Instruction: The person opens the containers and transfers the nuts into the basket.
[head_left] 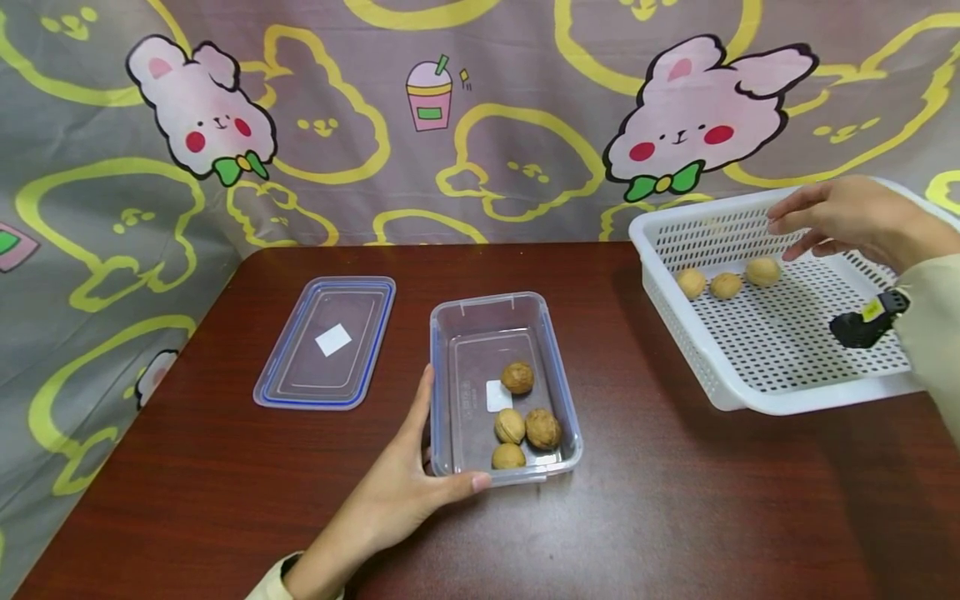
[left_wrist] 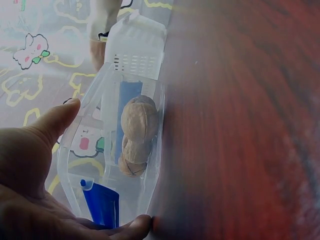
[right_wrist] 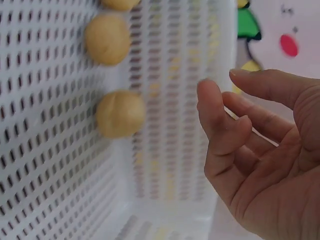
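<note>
A clear plastic container [head_left: 467,346] stands on the table with several walnuts [head_left: 542,428] inside, mostly toward its near end. My left hand [head_left: 397,483] grips its near left corner, thumb along the near rim and fingers against the left wall. In the left wrist view, the walnuts [left_wrist: 140,120] are seen through the container's wall. Above the white perforated basket [head_left: 720,367], my right hand [head_left: 847,217] hangs with loosely bent fingers and nothing between them. Three walnuts [head_left: 725,286] lie along the basket's far left side; the right wrist view shows a walnut [right_wrist: 120,114] apart from the fingertips.
A clear lid with a blue seal [head_left: 300,375] lies flat on the dark red table [head_left: 600,517], left of the container. Behind the table hangs a cartoon-rabbit cloth [head_left: 525,75]. A black wrist device [head_left: 862,325] sits at the right sleeve.
</note>
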